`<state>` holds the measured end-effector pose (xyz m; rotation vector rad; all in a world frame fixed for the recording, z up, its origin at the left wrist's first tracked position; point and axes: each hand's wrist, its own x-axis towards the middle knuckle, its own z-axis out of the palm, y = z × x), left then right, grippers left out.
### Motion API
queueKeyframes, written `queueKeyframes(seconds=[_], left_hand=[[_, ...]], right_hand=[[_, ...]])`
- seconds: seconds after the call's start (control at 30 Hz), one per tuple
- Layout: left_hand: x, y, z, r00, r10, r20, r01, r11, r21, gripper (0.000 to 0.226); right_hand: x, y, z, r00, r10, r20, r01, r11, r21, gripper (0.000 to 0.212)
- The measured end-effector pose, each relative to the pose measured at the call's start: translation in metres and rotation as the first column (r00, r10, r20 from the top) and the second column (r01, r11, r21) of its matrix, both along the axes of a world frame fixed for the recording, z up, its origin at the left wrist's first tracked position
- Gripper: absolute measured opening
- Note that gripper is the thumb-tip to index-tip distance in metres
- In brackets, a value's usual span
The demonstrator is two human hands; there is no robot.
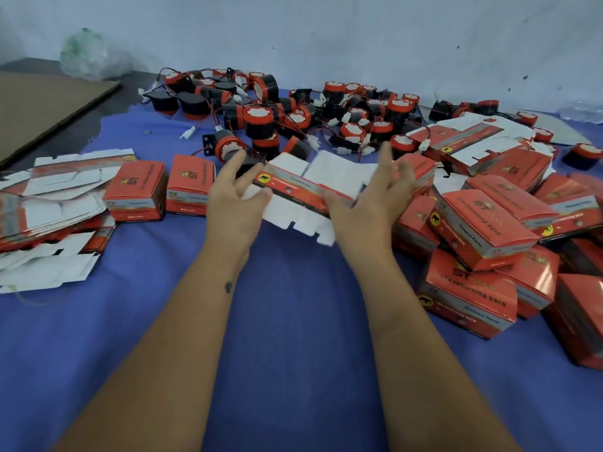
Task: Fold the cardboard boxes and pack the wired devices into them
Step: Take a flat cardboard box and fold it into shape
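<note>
Unfolded box blank [310, 187], white inside up with a red printed strip, is held above the blue cloth [293, 321] at centre. Left hand [233, 197] grips its 9 o'clock end, fingers partly curled. Right hand [372, 197] holds the 3 o'clock end, fingers spread. Wired devices [277, 109] heaped at 12 o'clock; folded boxes [483, 230] at 3 o'clock; flat blanks [55, 203] at 9 o'clock.

a blue cloth [293, 321] carries folded boxes [483, 230], flat blanks [55, 203], wired devices [257, 120], perhaps brown cardboard [42, 106].
</note>
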<state>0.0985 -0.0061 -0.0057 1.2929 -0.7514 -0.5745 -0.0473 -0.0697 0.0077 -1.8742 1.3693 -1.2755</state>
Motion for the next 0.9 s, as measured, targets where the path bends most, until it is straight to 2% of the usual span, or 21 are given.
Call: queueKeyframes(seconds=[0.03, 0.07, 0.13, 0.17, 0.23, 0.3, 0.37, 0.47, 0.5, 0.6, 0.63, 0.8, 0.9], left_hand=[[0.002, -0.002, -0.002, 0.996, 0.087, 0.016, -0.087, 0.996, -0.001, 0.067], [0.003, -0.003, -0.002, 0.989, 0.148, 0.008, -0.147, 0.989, -0.023, 0.065], [0.004, -0.003, -0.002, 0.98, 0.197, -0.033, -0.199, 0.978, -0.069, 0.064], [0.003, -0.002, -0.002, 0.977, 0.207, -0.05, -0.211, 0.974, -0.085, 0.064], [0.003, -0.002, 0.0, 0.976, 0.203, -0.076, -0.21, 0.971, -0.11, 0.057], [0.003, -0.001, 0.002, 0.981, 0.172, -0.089, -0.183, 0.975, -0.125, 0.048], [0.003, 0.0, 0.004, 0.98, 0.155, -0.129, -0.17, 0.978, -0.119, 0.042], [0.003, 0.0, 0.004, 0.966, 0.154, -0.206, -0.177, 0.979, -0.102, 0.033], [0.003, -0.001, 0.005, 0.961, 0.149, -0.232, -0.177, 0.978, -0.107, 0.03], [0.004, -0.003, 0.008, 0.942, 0.134, -0.309, -0.183, 0.974, -0.135, 0.026], [0.004, -0.003, 0.009, 0.941, 0.134, -0.31, -0.184, 0.973, -0.137, 0.026], [0.0, 0.001, 0.01, 0.957, 0.158, -0.245, -0.191, 0.975, -0.116, 0.032], [-0.003, 0.004, 0.012, 0.982, 0.153, -0.112, -0.166, 0.979, -0.121, 0.041]], right_hand=[[0.0, 0.002, -0.002, 0.993, 0.073, -0.096, -0.076, 0.997, -0.027, 0.09], [0.001, 0.004, -0.003, 0.967, 0.21, -0.145, -0.21, 0.978, 0.018, 0.087], [0.003, 0.01, -0.006, 0.849, 0.481, -0.218, -0.456, 0.876, 0.155, 0.083], [0.004, 0.011, -0.008, 0.791, 0.525, -0.313, -0.499, 0.851, 0.167, 0.079], [0.005, 0.009, -0.012, 0.766, 0.441, -0.468, -0.474, 0.879, 0.054, 0.054], [0.005, 0.006, -0.011, 0.831, 0.32, -0.454, -0.394, 0.916, -0.074, 0.026], [0.004, 0.006, -0.01, 0.862, 0.309, -0.401, -0.378, 0.92, -0.103, 0.027], [0.007, 0.01, -0.011, 0.787, 0.369, -0.495, -0.434, 0.901, -0.018, 0.059], [0.008, 0.01, -0.012, 0.774, 0.355, -0.525, -0.426, 0.905, -0.016, 0.057], [0.008, 0.008, -0.011, 0.795, 0.306, -0.524, -0.387, 0.921, -0.05, 0.026], [0.008, 0.009, -0.011, 0.802, 0.308, -0.511, -0.379, 0.925, -0.037, 0.022], [0.007, 0.011, -0.006, 0.814, 0.181, -0.552, -0.288, 0.951, -0.113, 0.028], [0.007, 0.013, -0.005, 0.824, 0.17, -0.54, -0.281, 0.951, -0.129, 0.026]])
